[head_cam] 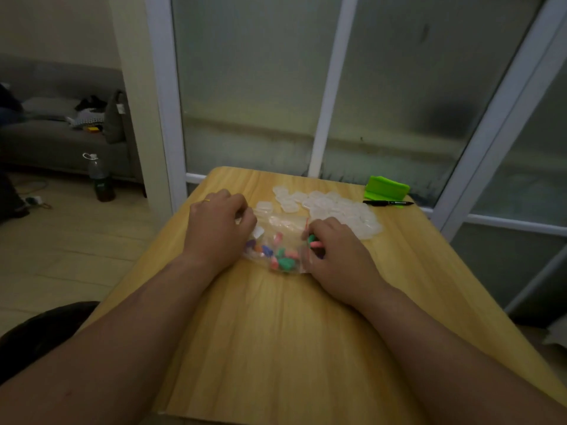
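A light wood-grain laminate table (276,348) is seen from above, butted against frosted glass sliding doors with white frames (399,87) at the far side. To the far left a grey fabric sofa (61,142) with loose items on it is seen, and a plastic bottle of dark liquid (101,179) is stood on the pale plank floor (61,256). A clear plastic zip bag with a red seal strip (279,225) is laid mid-table between both hands, and small coloured pieces (283,260), pink, green, blue and orange, are seen inside it. The bag's left end is gripped under the curled fingers of the left hand (219,222); the fingertips are hidden. At the bag's right end a green piece and a pink piece (313,240) are pinched by the right hand (334,256). Just beyond the bag, a heap of small translucent whitish plastic cases (334,207) is spread. At the far right corner a bright green plastic object (387,188) is placed, its shape hard to make out, with a black pen (388,203) just in front. A dark shape (40,332) at near left is cut off by the table edge and cannot be identified. The room is dim and details are blurred.
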`<action>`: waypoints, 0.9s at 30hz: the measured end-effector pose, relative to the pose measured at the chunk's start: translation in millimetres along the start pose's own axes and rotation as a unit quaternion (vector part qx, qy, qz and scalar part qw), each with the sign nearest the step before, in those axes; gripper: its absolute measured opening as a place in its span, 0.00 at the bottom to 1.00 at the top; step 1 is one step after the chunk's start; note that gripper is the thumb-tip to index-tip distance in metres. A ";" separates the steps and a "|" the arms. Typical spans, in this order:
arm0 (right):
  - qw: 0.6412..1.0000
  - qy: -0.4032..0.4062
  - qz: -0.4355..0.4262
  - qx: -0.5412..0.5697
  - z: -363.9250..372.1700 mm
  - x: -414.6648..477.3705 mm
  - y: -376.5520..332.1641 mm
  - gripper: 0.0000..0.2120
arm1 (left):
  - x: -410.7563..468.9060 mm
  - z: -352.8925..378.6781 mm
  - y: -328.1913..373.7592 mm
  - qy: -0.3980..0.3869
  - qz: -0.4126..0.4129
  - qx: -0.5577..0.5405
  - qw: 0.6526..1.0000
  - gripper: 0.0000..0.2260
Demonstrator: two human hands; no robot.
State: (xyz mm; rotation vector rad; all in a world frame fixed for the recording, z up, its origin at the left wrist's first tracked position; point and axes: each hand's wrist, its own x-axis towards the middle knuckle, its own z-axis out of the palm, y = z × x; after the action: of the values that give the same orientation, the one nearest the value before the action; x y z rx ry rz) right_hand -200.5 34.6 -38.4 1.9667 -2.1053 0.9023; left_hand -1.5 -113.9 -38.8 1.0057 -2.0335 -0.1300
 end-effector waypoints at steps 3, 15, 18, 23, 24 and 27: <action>0.999 -0.015 -0.004 -0.048 -1.8 -2.1 6.5 0.07 | -1.2 -0.9 2.1 -0.021 0.004 0.004 1.000 0.08; 0.999 -0.046 0.011 -0.020 -1.8 -1.7 15.4 0.08 | -2.9 3.8 8.2 -0.055 0.018 0.001 0.998 0.08; 0.998 -0.052 0.002 -0.017 0.8 3.2 12.9 0.09 | -2.2 2.6 7.8 -0.039 0.011 -0.002 0.999 0.08; 0.999 -0.015 0.004 -0.048 -4.5 -0.4 8.5 0.04 | -2.7 2.0 6.5 -0.042 0.008 0.004 0.999 0.08; 0.998 -0.007 0.013 -0.058 -6.4 -2.4 8.9 0.06 | -2.9 2.0 6.8 -0.041 0.008 0.007 0.999 0.08; 0.997 -0.014 0.049 -0.052 -8.9 -9.2 9.5 0.22 | -2.8 1.8 7.6 -0.045 0.005 0.010 0.999 0.09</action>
State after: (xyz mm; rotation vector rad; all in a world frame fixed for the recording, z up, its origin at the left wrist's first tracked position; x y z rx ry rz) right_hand -210.9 46.8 -38.7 1.8508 -2.2337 0.7674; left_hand -6.5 -107.4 -38.5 1.0193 -2.1256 -0.1521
